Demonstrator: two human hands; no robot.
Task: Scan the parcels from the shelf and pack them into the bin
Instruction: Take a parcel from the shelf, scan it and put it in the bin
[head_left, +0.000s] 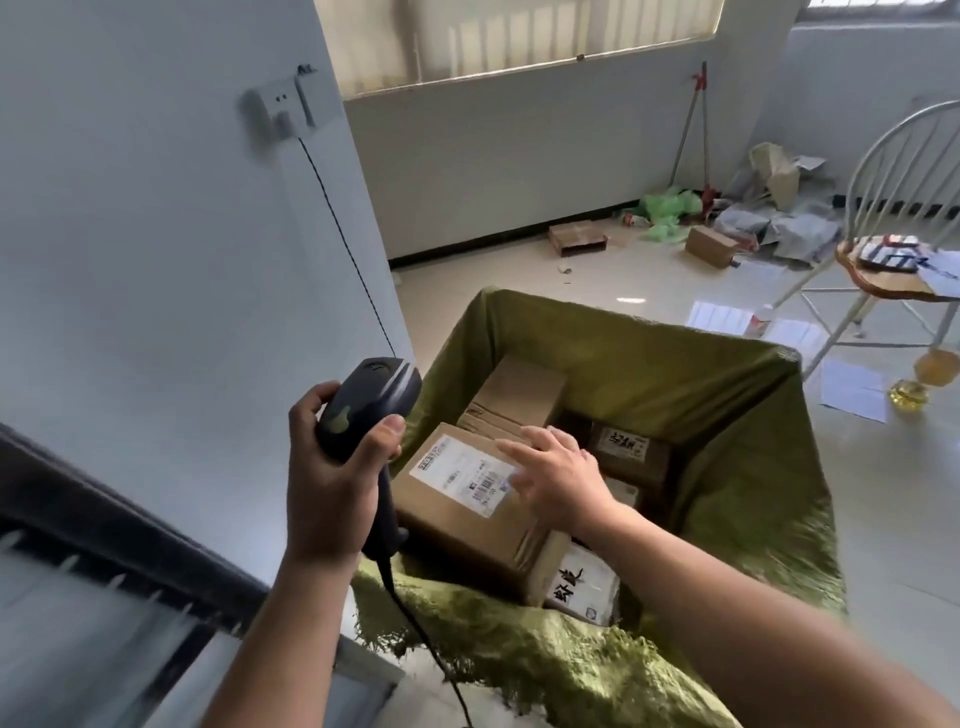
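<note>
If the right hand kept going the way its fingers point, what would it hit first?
Probably the labelled box in the bin; the right hand is spread just above it, contact unclear.

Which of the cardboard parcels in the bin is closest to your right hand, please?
The large box with the white barcode label, directly beneath the open right hand; the plain box lies behind it.

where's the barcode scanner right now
Head view, centre-left: the barcode scanner is gripped in the left hand, just left of the labelled cardboard parcel lying in the green-lined bin.
</note>
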